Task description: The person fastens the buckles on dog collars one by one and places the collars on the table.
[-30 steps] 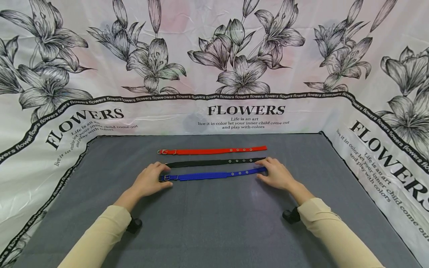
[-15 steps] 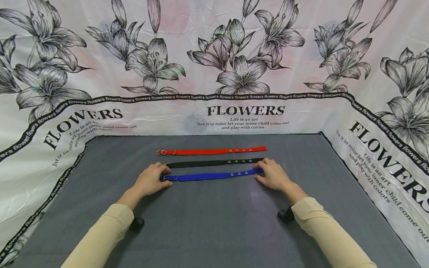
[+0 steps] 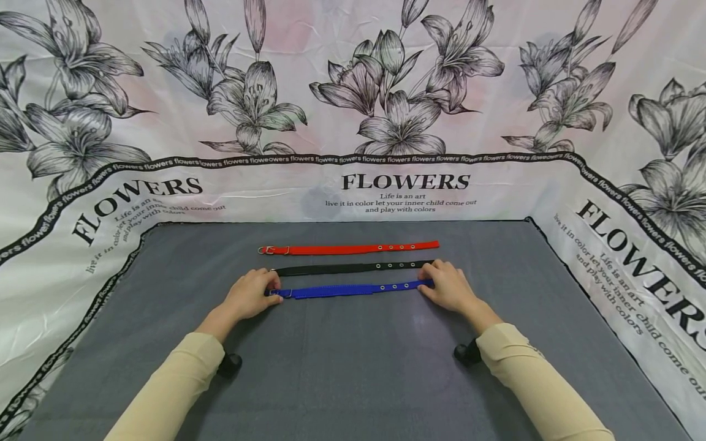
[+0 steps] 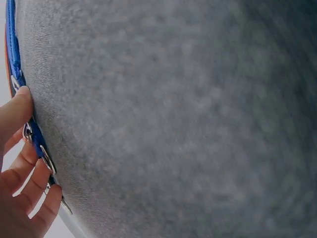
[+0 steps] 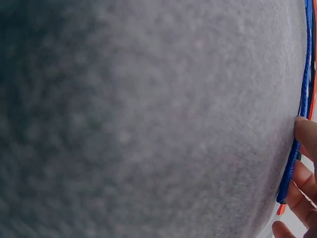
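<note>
A blue collar with a metal buckle and eyelets lies stretched left to right on the grey cloth. My left hand pinches its buckle end between thumb and fingers. In the left wrist view the thumb rests on the blue collar near the buckle, with fingertips at the metal rings. At the eyelet end, my right hand pinches the strap. The right wrist view shows the tip of the blue collar between thumb and fingers. Just behind lies a black collar, its ends partly hidden by both hands.
Farthest back, a red collar lies parallel to the others, buckle to the left. The grey cloth covers the table. White floral fabric with printed words stands at the back and along both sides.
My right hand has moved slightly left and its thumb and fingers have closed on the blue collar's end. The left hand has also tightened at the buckle end. The collars have barely moved.
</note>
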`<state>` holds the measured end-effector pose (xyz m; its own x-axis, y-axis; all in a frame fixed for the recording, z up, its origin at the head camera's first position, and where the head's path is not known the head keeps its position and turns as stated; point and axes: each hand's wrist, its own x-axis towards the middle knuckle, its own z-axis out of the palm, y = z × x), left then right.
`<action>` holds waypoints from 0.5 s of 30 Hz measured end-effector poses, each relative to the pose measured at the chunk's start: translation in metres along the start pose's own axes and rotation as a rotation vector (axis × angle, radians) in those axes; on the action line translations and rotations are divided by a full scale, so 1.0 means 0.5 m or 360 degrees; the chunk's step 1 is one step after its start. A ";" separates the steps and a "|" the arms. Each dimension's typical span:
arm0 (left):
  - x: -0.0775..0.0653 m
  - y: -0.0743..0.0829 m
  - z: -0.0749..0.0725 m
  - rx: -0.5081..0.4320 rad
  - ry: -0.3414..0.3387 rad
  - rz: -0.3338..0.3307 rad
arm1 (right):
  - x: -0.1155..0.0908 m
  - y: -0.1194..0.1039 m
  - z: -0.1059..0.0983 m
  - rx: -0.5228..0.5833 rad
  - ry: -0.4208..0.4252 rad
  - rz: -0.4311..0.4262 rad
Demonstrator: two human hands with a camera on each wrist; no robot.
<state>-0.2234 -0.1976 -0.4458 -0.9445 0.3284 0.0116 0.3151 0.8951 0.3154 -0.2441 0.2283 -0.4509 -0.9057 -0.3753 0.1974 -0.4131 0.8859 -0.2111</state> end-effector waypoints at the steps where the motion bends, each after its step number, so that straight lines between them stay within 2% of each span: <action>1: 0.000 0.000 0.000 0.0008 -0.0002 0.0008 | -0.001 0.000 0.000 -0.0003 0.0003 -0.0003; 7: -0.002 0.002 -0.001 0.0025 0.0008 0.0038 | -0.003 0.001 0.002 -0.0040 0.0032 -0.0039; 15: -0.010 0.000 -0.011 0.0005 0.0016 0.0050 | -0.005 -0.008 -0.011 -0.0024 0.0004 -0.0040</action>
<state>-0.2195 -0.2010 -0.4405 -0.9351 0.3530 0.0311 0.3447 0.8854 0.3118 -0.2397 0.2271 -0.4455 -0.8947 -0.3969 0.2049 -0.4343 0.8802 -0.1915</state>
